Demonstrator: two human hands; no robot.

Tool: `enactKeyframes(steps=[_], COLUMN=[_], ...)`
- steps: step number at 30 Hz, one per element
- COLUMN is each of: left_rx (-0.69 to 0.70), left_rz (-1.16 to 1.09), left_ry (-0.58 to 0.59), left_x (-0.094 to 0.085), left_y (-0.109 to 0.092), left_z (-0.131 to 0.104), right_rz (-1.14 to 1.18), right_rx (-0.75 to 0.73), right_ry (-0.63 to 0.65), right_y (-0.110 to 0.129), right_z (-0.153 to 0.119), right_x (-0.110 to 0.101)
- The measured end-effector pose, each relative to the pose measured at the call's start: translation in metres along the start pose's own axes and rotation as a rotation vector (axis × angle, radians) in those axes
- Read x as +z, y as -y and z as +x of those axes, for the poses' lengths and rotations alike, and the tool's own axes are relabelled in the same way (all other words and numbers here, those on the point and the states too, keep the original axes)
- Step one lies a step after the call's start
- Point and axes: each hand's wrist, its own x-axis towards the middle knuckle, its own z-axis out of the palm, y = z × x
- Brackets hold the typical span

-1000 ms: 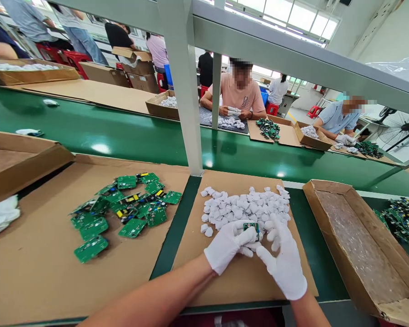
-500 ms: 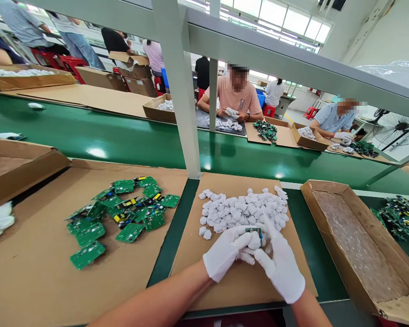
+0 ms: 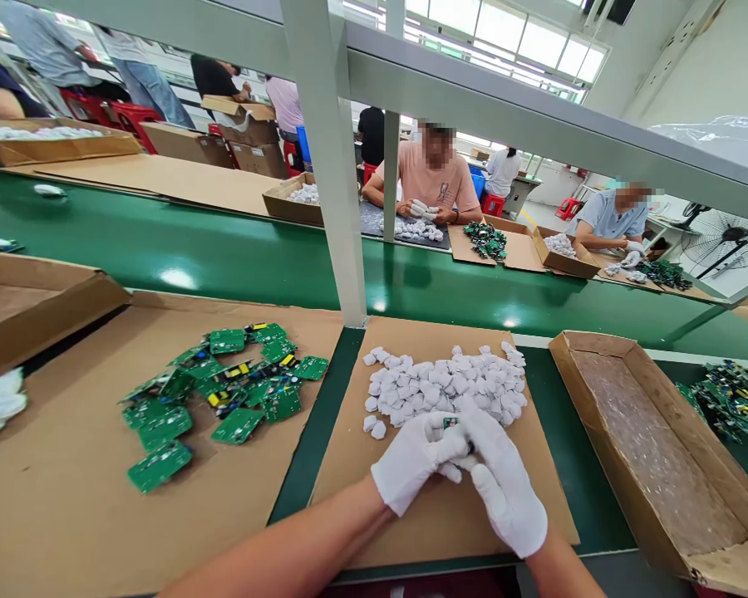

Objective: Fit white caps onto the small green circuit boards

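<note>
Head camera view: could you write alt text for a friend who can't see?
A left hand and right hand, both white-gloved, meet around a partly hidden green circuit board, near heaped white pieces on cardboard. More green boards lie to the left. Other people are visible beyond a long green surface.

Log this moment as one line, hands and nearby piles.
left hand: holding small circuit board; right hand: fingers at its edge; beyond hands: white pieces, piled; leftward: green boards, piled

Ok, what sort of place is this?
Most likely an electronics assembly workshop. Green circuit boards and small white pieces lie heaped on cardboard, and across the long green surface a person in a pink shirt works near similar heaps.
</note>
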Motion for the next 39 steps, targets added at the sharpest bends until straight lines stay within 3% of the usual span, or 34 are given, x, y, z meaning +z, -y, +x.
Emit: enactKeyframes(steps=[4, 8, 13, 18, 23, 28, 34, 39], left_rx=[0.001, -0.033, -0.095, -0.090, -0.107, -0.140, -0.141, -0.180], left_rz=[0.068, 0.050, -0.189, -0.245, -0.322, -0.315, -0.339, -0.247], left_ry=[-0.029, -0.030, 0.110, 0.174, 0.228, 0.209, 0.224, 0.249], left_x=[0.002, 0.001, -0.005, -0.007, -0.005, -0.004, -0.006, -0.009], left_y=[-0.003, 0.000, -0.001, -0.003, -0.001, 0.002, 0.003, 0.003], left_z=[0.001, 0.002, 0.002, 0.000, -0.002, -0.004, -0.002, -0.002], right_rz=[0.141, 0.173, 0.373, 0.423, 0.147, -0.075, 0.307, 0.276], right_rx=[0.207, 0.316, 0.488, 0.447, 0.359, 0.168, 0.279, 0.321], right_ry=[-0.083, 0.031, 0.054, 0.054, -0.002, -0.050, 0.138, 0.162], right_y=[-0.002, -0.003, -0.003, -0.001, 0.002, -0.003, -0.003, -0.002], right_z=[-0.002, 0.007, 0.016, 0.016, 0.016, 0.017, 0.023, 0.023], right_x=[0.007, 0.015, 0.005, -0.003, -0.001, 0.004, -0.002, 0.002])
